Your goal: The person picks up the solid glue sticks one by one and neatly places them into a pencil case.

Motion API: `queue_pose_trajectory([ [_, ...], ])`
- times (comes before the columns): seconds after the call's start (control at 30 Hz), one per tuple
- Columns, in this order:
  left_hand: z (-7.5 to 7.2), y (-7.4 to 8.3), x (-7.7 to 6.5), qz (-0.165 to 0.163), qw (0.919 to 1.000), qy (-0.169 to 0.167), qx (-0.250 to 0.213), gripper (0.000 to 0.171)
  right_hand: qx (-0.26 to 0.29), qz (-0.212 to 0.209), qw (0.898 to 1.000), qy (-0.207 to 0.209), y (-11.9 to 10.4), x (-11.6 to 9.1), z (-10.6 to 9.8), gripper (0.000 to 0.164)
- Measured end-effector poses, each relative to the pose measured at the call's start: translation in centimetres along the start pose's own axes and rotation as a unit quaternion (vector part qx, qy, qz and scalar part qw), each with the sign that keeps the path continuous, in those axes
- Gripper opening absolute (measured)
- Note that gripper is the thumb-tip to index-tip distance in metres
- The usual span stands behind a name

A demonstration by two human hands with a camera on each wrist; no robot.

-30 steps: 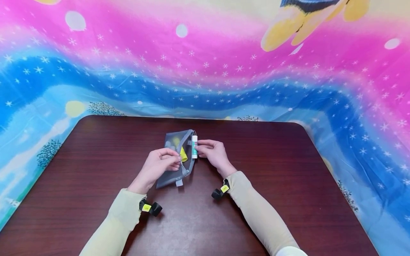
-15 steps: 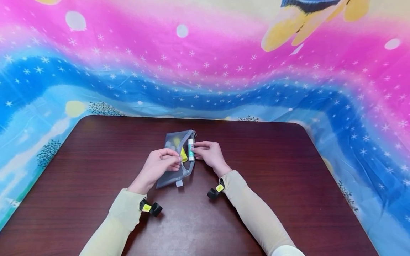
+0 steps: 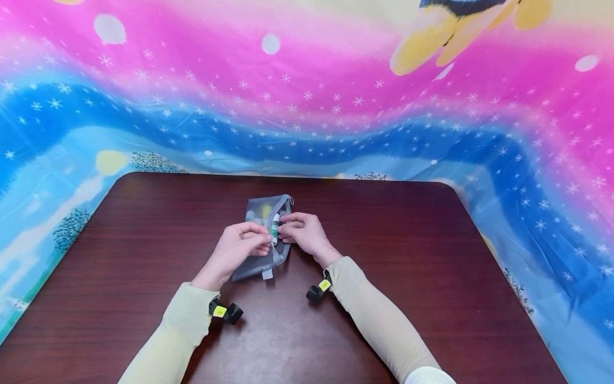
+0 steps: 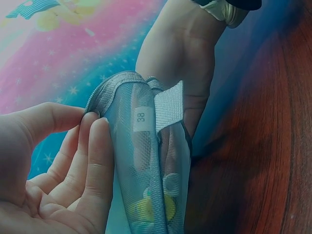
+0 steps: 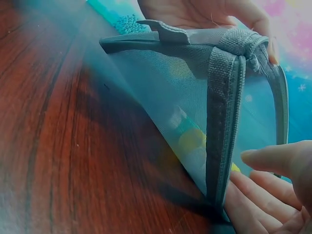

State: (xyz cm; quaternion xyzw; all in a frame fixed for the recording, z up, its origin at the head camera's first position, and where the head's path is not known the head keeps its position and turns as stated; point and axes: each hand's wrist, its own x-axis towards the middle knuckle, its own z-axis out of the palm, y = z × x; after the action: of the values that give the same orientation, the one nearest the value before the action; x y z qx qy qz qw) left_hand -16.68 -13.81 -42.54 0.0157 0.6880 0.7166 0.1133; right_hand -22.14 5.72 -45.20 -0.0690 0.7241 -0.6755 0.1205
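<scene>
A grey mesh zipper pouch [image 3: 256, 265] lies on the table with its mouth spread toward the right. My left hand [image 3: 238, 248] pinches one edge of the mouth between thumb and fingers. A white and green glue stick [image 3: 275, 230] stands in the opening, tilted slightly. Beside it is my right hand [image 3: 305, 233], its fingertips at the mouth. In the right wrist view, the thumb [image 5: 263, 160] is apart from the fingers, with no stick seen between them. Yellow items [image 4: 146, 208] show through the mesh; their kind is unclear.
The dark wood-grain table [image 3: 393, 277] has its far edge against a pink and blue printed backdrop [image 3: 307, 106]. A white tag [image 3: 267, 274] sticks out from the pouch's near side. Black wrist cameras [image 3: 232, 313] hang at both sleeves.
My right hand has moved left, carrying the glue stick from outside the pouch into its mouth. The stick now covers the yellow item there. My left hand keeps its pinch.
</scene>
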Motion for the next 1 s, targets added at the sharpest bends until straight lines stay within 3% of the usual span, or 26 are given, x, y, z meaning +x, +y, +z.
queue_pose_trajectory([
  [0.4,0.1,0.0,0.0,-0.003,0.9999,0.004,0.015,0.023,-0.015,-0.022,0.999,0.031,-0.2,-0.5,-1.7,0.033],
  [1.0,0.5,-0.8,0.1,-0.009,0.9998,-0.010,0.014,0.022,0.018,-0.014,0.998,0.063,-0.3,-1.1,-4.7,0.037],
])
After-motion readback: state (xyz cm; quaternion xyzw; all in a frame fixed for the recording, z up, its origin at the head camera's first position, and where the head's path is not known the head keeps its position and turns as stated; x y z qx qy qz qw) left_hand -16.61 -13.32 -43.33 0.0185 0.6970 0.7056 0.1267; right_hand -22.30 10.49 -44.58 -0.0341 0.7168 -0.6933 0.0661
